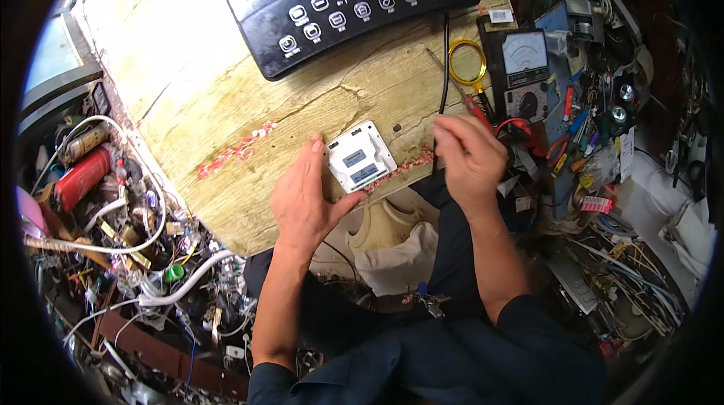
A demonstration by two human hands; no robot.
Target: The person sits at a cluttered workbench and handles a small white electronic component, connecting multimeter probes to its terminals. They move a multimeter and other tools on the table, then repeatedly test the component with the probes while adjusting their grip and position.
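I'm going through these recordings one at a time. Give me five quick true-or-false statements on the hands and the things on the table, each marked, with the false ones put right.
1. The left hand is beside the white square panel. True.
2. The white square panel stands upright on its edge. False: it lies flat on the wooden table.
3. A yellow-rimmed magnifying glass lies just left of the analog meter. True.
4. A black cable runs from the edge of the black appliance toward the right hand. True.
5. The right hand rests on the black appliance. False: it is apart from the appliance, to the right of the panel.
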